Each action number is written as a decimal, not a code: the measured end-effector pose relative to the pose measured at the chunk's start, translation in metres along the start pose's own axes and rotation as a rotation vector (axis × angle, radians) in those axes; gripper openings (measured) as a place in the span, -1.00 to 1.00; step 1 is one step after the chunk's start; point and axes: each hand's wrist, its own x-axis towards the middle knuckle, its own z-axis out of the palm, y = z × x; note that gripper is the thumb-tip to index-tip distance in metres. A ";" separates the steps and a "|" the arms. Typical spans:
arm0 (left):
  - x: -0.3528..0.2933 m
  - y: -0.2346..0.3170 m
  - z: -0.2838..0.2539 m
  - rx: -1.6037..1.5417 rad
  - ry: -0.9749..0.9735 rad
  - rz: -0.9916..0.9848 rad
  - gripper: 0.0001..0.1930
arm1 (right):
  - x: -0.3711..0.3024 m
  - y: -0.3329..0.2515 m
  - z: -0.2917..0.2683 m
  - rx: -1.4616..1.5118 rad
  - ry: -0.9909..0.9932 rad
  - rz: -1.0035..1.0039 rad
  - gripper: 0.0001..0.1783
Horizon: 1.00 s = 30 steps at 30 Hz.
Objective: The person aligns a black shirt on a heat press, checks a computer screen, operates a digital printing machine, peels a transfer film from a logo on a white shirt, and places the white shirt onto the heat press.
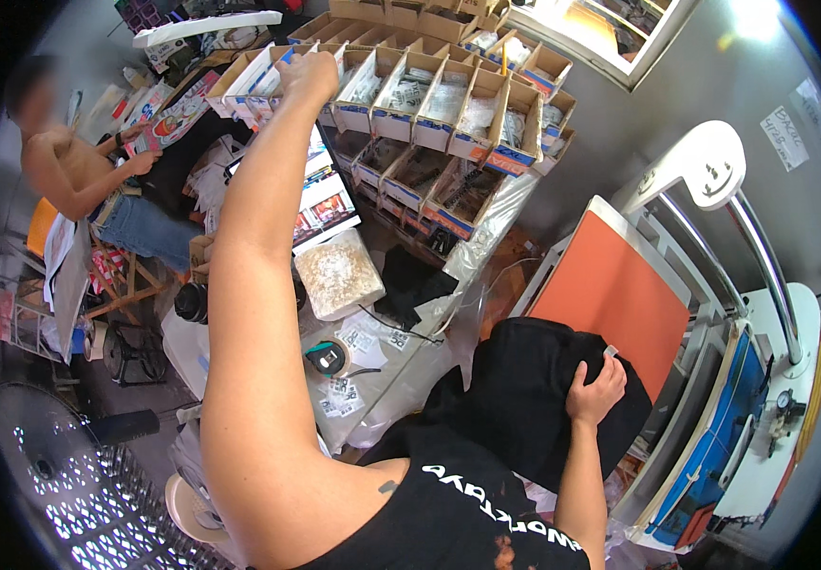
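My left hand point(311, 76) is stretched far out to the row of cardboard bins point(369, 122) at the back. Its fingers are curled down at a bin's opening, and what they hold, if anything, is hidden. Clear plastic packets point(408, 91) fill bins to the right of it. My right hand point(597, 390) lies on a black cloth garment point(524, 389) with its fingers apart. A small white tag point(610, 352) shows by its fingertips. The garment is draped partly over the orange pad point(610, 285) of a white press machine point(690, 161).
A monitor point(330, 199) stands behind my left arm. On the table point(377, 380) are a whitish block-like package point(339, 274), a tape measure point(326, 357) and printed labels point(342, 397). A person point(78, 171) sits at the far left. A fan point(78, 475) stands at lower left.
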 end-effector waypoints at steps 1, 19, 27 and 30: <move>0.001 -0.001 0.002 0.006 0.011 0.004 -0.67 | 0.000 -0.001 0.000 0.004 0.000 0.000 -0.39; 0.029 -0.044 -0.003 -0.373 0.066 -0.017 -0.70 | -0.002 0.001 0.000 0.020 0.008 0.015 -0.39; 0.023 -0.048 0.000 -0.495 0.328 -0.013 -0.83 | 0.000 0.001 0.001 0.050 0.009 0.000 -0.40; -0.017 -0.026 -0.030 -0.765 0.316 0.275 -0.80 | -0.001 0.002 0.003 0.053 0.014 -0.005 -0.39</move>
